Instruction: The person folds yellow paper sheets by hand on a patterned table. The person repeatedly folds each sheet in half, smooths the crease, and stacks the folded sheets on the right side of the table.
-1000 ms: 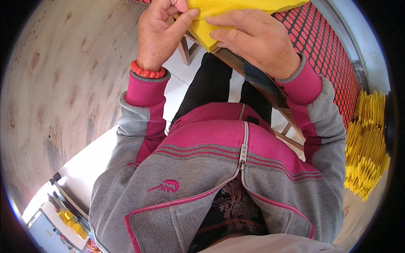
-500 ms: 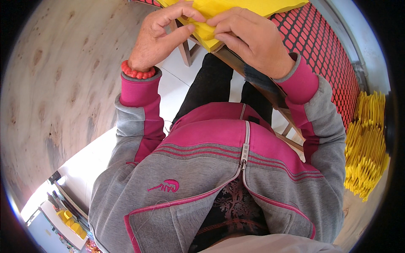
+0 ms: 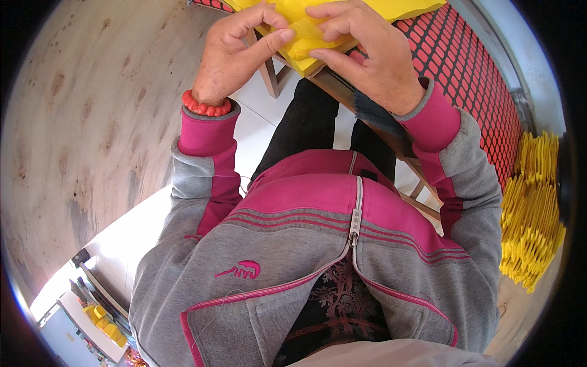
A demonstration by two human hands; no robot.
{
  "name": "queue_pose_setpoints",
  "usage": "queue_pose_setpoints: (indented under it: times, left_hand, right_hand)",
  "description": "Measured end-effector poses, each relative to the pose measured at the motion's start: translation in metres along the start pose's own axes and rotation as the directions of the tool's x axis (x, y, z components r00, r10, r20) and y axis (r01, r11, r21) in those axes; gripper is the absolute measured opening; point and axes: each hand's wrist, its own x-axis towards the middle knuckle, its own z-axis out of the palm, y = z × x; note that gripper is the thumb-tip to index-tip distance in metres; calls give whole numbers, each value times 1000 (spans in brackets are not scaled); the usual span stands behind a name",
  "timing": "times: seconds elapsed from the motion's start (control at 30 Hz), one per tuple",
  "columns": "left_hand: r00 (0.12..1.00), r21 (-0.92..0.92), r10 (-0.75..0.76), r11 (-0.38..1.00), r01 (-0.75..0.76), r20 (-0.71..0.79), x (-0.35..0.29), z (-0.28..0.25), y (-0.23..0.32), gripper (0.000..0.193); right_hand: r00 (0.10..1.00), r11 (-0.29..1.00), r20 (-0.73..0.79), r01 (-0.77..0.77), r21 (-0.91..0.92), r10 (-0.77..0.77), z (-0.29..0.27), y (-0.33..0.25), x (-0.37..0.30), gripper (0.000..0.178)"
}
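A folded piece of thin yellow sheet, paper-like (image 3: 304,38), lies on a larger spread of yellow sheets (image 3: 400,7) at the table's near edge. My left hand (image 3: 239,50), with a red bead bracelet at the wrist, has thumb and forefinger at the folded piece's left edge in a loose pinch. From the right, my right hand (image 3: 380,58) reaches over the same piece. Its thumb rests against the lower right side, and its fingers stand apart from the thumb above it. The far ends of the yellow sheets are cut off by the top of the picture.
A red and black patterned cover (image 3: 465,73) lies over the table. Stacked folded yellow pieces (image 3: 531,208) stand at the right. To the left is a large wooden board (image 3: 92,122). A wooden table leg (image 3: 268,78) shows below my hands.
My right hand has opened, its fingers spreading away from the thumb and up. The folded yellow piece shows more of its surface. My left hand has shifted slightly right.
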Motion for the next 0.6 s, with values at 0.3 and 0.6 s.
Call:
queue_pose_setpoints:
  times: [0.3,0.6]
  left_hand:
    - [1000,24,5,1000,-4,-18,-1,0,-4,5]
    - [997,32,74,997,-74,21,-2,-5,0,10]
  right_hand:
    - [981,976,6,192,-101,-193,5,7,0,15]
    - [996,995,-6,94,33,-94,6,9,-2,16]
